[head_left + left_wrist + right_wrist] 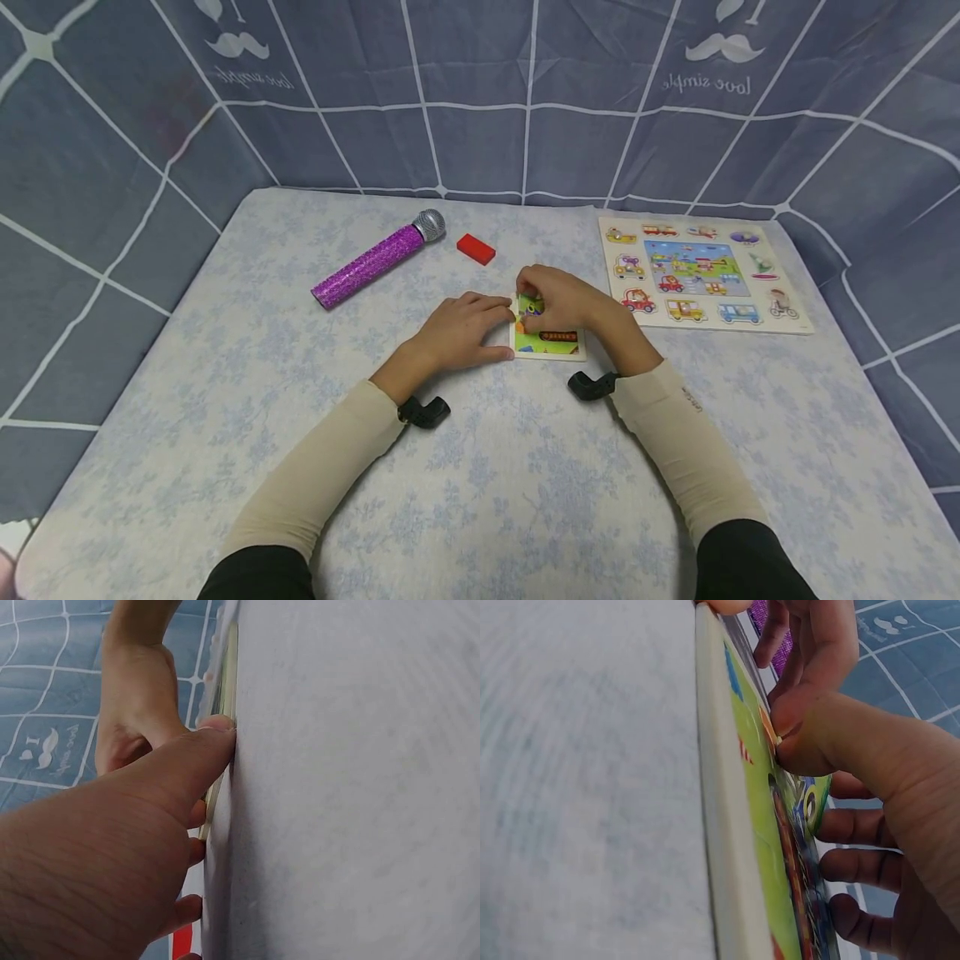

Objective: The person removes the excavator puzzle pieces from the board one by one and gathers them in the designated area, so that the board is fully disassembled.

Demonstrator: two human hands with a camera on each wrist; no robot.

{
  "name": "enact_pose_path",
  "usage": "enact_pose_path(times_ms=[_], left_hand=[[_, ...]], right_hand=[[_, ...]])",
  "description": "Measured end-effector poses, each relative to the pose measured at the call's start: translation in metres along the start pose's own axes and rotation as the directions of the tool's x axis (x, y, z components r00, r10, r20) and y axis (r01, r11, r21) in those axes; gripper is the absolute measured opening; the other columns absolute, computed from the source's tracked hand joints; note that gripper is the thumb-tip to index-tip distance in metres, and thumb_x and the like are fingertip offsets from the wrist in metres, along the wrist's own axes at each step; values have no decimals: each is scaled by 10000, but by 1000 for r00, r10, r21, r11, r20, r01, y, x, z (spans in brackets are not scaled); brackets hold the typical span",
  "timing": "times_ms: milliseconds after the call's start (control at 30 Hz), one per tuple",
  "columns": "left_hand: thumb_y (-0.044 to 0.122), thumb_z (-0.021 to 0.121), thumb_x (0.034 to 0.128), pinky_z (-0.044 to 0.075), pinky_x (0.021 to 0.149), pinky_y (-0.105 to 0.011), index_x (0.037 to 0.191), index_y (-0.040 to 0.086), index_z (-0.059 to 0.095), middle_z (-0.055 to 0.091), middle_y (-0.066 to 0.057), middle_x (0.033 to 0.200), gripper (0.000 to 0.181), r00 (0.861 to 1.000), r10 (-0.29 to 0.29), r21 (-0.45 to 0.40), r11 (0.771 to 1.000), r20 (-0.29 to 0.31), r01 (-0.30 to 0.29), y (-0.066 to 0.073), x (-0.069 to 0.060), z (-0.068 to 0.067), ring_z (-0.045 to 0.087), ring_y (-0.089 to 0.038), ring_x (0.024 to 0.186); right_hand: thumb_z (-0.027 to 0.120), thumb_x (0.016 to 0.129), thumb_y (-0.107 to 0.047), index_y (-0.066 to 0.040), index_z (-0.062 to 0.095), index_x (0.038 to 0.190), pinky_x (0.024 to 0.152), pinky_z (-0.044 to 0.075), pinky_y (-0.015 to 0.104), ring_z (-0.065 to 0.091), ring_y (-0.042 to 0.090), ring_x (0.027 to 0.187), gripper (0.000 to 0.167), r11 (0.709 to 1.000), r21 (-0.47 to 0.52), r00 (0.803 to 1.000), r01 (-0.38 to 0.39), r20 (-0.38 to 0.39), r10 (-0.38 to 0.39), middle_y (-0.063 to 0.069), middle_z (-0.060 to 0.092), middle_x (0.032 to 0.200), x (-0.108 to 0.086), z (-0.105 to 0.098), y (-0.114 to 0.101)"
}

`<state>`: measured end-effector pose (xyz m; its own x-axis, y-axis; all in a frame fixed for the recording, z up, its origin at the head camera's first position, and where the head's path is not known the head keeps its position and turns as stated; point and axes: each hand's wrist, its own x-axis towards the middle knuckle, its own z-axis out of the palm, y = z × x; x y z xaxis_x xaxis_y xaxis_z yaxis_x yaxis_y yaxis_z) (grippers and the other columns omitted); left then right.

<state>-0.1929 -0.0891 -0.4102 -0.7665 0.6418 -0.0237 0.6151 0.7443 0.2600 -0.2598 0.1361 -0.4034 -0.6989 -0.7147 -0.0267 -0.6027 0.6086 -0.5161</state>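
Observation:
A small wooden picture puzzle [551, 346], mostly green with a brown log-like shape, lies flat on the table. My left hand [467, 332] rests at its left edge, thumb touching the near corner and the other fingers fairly straight beside the edge. Over the puzzle's upper left part, my right hand [558, 298] has its fingers bent. It pinches a green puzzle piece [821, 801] that stands slightly proud of the board, in the right wrist view. An orange patch [768, 724] shows beside my right thumb. The hands partly cover the picture.
Behind my left hand lies a glittery purple microphone [371, 267] with a silver head. A red block [476, 249] sits to the right of it. At the back right is a larger vehicle puzzle board [705, 321]. Grey-blue curtains [480, 150] enclose the table [480, 500].

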Motion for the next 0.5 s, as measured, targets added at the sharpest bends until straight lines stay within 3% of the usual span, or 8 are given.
enact_pose_path(times_ms=[300,500], left_hand=[[561,640,951,394,1019,-544,1410,202,577,427,-21,1564,586,1000,0,3,1000,3,0,1,2,1,399,-271,1387],[574,647,940,392,1023,-534,1402,210,578,424,-7,1566,592,1000,-19,11,1000,0,19,1,1,2,392,-266,1389]], right_hand=[[767,824,-205,-81,613,1140,774,442,394,513,232,875,373,999,47,997,-1,-82,5,63,548,980,-19,-10,-1],[782,830,-172,-81,653,1162,783,458,434,545,242,911,368,999,32,993,-8,-115,11,65,581,1026,-69,-21,5]])
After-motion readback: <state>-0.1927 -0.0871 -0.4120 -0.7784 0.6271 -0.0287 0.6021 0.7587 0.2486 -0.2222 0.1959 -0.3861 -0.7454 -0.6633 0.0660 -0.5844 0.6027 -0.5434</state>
